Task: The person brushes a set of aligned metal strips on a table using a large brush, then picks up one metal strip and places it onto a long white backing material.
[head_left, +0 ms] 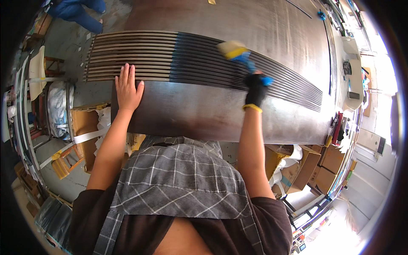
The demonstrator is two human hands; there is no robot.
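Observation:
A row of long thin rods (204,61) lies side by side across the metal-topped table. Their left part looks tan and bare, the middle is dark with a blue sheen, and the right part is dark grey. My bare left hand (128,88) rests flat with fingers stretched over the near rods at their left part. In a black glove with a yellow cuff, my right hand (256,90) is closed round the blue handle of a paintbrush (238,54). The brush, slightly blurred, is over the far side of the rods, its pale bristles pointing left; whether they touch is unclear.
The brown metal tabletop (191,110) reaches far beyond the rods. Another person's blue-clad legs (80,16) stand at the far left. Cardboard boxes (304,170) sit below the near right edge, and an open carton (87,127) at the near left.

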